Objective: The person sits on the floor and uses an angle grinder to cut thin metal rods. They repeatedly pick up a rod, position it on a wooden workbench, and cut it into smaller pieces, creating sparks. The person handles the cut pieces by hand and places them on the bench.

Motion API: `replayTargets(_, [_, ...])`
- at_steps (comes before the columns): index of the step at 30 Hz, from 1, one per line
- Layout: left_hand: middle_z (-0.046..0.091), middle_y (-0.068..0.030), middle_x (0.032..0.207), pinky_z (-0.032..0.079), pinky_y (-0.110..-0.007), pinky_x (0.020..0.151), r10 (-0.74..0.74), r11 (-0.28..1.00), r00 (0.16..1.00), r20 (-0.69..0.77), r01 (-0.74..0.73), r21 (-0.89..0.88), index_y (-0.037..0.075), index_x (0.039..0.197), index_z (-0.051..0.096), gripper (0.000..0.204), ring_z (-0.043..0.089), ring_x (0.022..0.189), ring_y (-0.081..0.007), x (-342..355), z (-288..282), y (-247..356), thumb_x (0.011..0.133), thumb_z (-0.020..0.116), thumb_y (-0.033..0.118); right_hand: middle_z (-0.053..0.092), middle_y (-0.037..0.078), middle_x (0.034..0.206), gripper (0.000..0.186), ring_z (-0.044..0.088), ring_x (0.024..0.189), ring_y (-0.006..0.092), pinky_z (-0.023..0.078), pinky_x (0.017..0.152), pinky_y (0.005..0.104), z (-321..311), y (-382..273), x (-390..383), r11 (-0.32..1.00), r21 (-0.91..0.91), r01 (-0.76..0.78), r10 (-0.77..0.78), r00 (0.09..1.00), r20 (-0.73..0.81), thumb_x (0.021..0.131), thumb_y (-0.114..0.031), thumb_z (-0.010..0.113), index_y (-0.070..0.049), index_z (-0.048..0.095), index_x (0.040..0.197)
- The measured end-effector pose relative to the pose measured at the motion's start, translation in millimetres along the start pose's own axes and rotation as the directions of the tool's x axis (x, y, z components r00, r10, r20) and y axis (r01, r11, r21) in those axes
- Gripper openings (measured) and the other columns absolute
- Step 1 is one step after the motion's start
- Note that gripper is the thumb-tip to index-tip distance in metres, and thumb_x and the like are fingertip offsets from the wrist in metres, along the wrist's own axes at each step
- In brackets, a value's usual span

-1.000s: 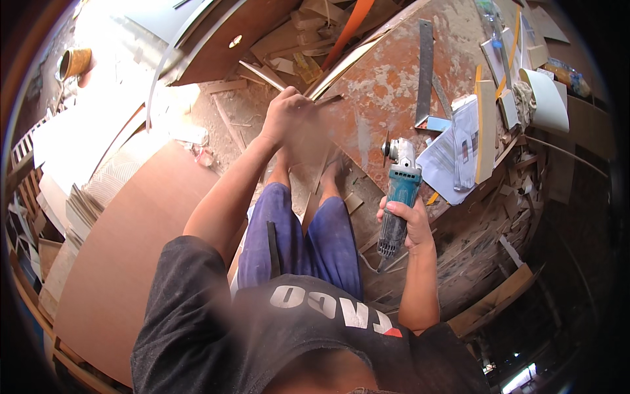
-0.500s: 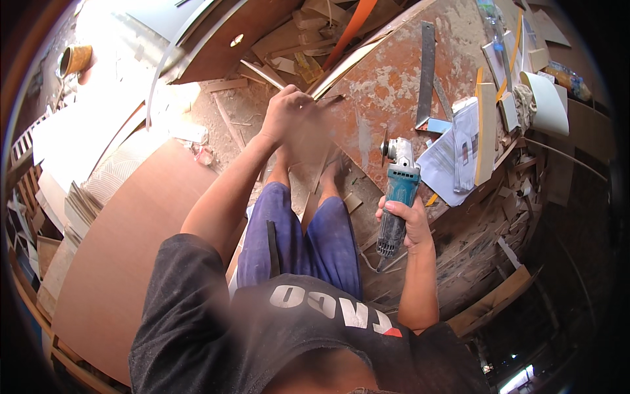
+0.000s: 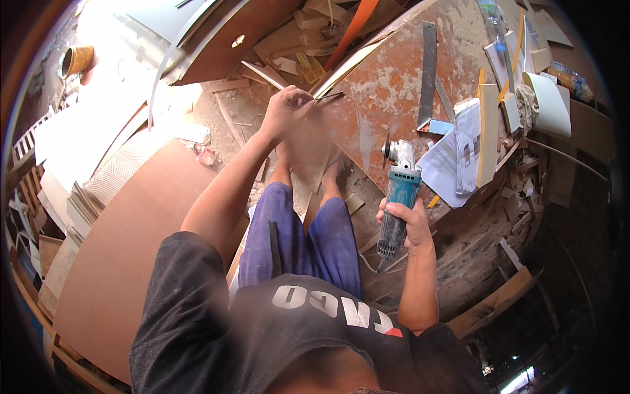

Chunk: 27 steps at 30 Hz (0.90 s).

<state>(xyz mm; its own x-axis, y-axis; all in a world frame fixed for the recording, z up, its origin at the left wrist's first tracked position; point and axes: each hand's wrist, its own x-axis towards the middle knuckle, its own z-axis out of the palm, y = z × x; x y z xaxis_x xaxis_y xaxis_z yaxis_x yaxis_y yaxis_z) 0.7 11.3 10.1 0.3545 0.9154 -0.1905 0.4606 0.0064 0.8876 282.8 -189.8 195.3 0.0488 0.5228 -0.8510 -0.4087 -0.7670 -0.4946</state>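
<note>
Gripping teal grinder point(image 3: 403, 186) in right hand point(image 3: 410, 220), pinching dark strip point(image 3: 331, 96) in left hand point(image 3: 286, 109)

I see the angle grinder point(image 3: 401, 187) in the right hand point(image 3: 411, 220), with the left hand point(image 3: 287, 108) farther out, near the tabletop's point(image 3: 374, 125) left edge. On that tabletop, as my feed shows it, the flat bar point(image 3: 428, 79) lies beyond the paper sheets point(image 3: 441, 167), and a strip of board point(image 3: 487, 134) runs along the sheets' right side. Left of the legs point(image 3: 266, 230) I have the panel point(image 3: 134, 256); the bucket point(image 3: 79, 60) sits beyond it, far left.
</note>
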Motion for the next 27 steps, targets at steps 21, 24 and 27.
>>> replayTargets(21, [0.060,-0.0053,0.082,0.048,-0.031,0.069,-0.067,0.998,0.996,-0.063,0.067,0.011,0.003,0.102,0.082,0.014,0.058,0.075,-0.0143,-8,-2,18,0.092,0.080,0.012,0.072,0.013,0.095,0.051,0.074,0.080,0.0204,0.062,0.075,0.0351,-7,-1,12,1.000,-0.025,0.002,-0.001,1.000,0.022,0.084,-0.024,0.081,0.001,0.059,0.123])
replayTargets(24, [0.061,-0.0066,0.081,0.049,-0.032,0.069,-0.044,0.998,0.997,-0.071,0.046,0.033,0.003,0.101,0.082,0.014,0.060,0.075,-0.0164,-8,-2,20,0.091,0.080,0.012,0.071,0.011,0.097,0.055,0.072,0.084,0.0190,0.060,0.081,0.0337,-2,-13,19,0.985,-0.150,0.083,-0.082,0.997,0.011,0.082,-0.022,0.083,0.001,0.058,0.125])
replayTargets(27, [0.063,-0.0085,0.081,0.050,-0.034,0.070,-0.014,0.998,0.997,-0.079,0.018,0.052,0.002,0.100,0.082,0.013,0.062,0.075,-0.0194,-6,-3,26,0.089,0.079,0.010,0.068,0.009,0.102,0.062,0.069,0.091,0.0163,0.056,0.087,0.0319,6,-24,29,0.945,-0.264,0.194,-0.201,0.980,0.001,0.080,-0.020,0.087,0.002,0.058,0.130])
